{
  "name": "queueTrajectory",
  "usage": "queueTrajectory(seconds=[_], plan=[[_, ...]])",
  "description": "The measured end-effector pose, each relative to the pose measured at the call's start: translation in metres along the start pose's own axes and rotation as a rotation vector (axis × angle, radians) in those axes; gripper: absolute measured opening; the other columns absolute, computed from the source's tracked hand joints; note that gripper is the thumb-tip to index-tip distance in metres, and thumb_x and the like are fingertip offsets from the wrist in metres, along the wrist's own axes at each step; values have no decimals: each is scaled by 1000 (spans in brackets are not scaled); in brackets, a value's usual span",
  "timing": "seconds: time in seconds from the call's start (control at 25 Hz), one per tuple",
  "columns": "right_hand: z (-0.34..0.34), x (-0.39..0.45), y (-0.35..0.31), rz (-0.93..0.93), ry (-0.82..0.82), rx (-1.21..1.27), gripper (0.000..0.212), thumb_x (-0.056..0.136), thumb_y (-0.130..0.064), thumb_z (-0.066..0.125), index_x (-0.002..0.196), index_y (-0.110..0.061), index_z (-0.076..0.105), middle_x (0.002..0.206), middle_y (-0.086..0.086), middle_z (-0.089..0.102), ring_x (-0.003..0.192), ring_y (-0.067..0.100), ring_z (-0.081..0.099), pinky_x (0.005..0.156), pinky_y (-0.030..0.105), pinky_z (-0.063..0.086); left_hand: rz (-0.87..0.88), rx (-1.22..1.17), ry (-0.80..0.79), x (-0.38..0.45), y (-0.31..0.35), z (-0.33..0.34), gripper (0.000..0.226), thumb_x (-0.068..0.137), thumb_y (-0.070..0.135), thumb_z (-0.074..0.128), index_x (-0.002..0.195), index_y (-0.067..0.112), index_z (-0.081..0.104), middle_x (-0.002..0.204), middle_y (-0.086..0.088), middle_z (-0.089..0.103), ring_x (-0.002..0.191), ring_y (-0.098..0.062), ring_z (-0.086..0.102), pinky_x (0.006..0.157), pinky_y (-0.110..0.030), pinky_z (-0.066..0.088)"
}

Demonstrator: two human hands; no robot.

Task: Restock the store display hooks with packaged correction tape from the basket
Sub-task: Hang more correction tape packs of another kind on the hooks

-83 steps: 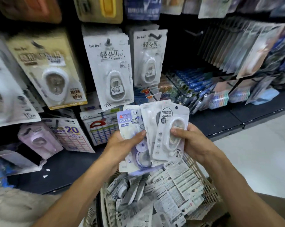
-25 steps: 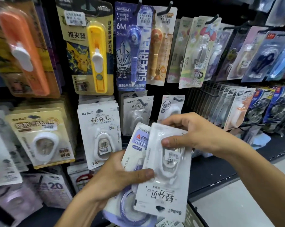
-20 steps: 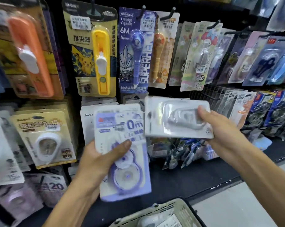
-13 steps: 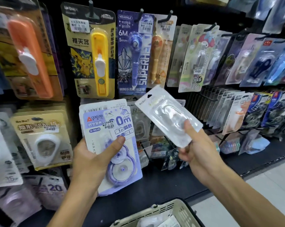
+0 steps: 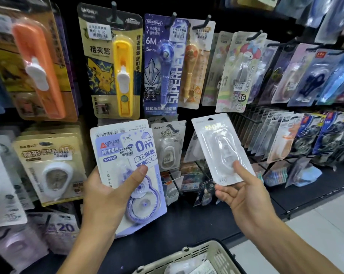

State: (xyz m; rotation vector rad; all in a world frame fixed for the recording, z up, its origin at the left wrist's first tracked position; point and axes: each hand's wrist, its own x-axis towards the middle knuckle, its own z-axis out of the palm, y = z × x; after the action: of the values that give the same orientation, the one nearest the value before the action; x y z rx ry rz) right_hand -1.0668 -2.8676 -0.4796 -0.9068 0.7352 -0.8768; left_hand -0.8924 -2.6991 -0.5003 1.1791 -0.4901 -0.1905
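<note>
Thumb and fingers of the right hand (image 5: 244,196) pinch the white correction tape pack (image 5: 219,147) at centre frame, hang-hole uppermost, probably for hooking, while the left hand (image 5: 108,196) grips the purple pack (image 5: 127,165) in reserve.

Lilac tape pack (image 5: 127,165), white pack (image 5: 220,147), beige basket (image 5: 197,252)

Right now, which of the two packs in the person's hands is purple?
The purple-and-white correction tape pack gripped by the left hand. The right hand pinches a plain white correction tape pack instead.
</note>
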Motion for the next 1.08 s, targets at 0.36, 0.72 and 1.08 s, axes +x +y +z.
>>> queueTrajectory(seconds=[0.36,0.72,1.08], plan=[[11,-24,20,138,-209,-107,64,68,-40,76,117,-2,62,78,19,72,55,28,69,46,29,56,9,-7,23,-2,0,9,49,57,39,86,103,25,75,100,10,80,90,-13,77,68,-22,61],[16,-30,28,160,-155,-165,69,60,-49,81,108,-1,67,69,20,69,43,25,60,39,29,49,50,-3,81,-5,7,8,42,62,36,87,101,30,74,103,14,79,94,-9,76,84,-35,56],[24,-23,44,76,-493,-536,55,70,-56,82,114,-28,67,98,6,76,79,17,73,64,32,57,-155,-157,-56,-10,-3,18,39,56,40,85,95,37,80,104,4,80,94,-16,77,66,-22,59]])
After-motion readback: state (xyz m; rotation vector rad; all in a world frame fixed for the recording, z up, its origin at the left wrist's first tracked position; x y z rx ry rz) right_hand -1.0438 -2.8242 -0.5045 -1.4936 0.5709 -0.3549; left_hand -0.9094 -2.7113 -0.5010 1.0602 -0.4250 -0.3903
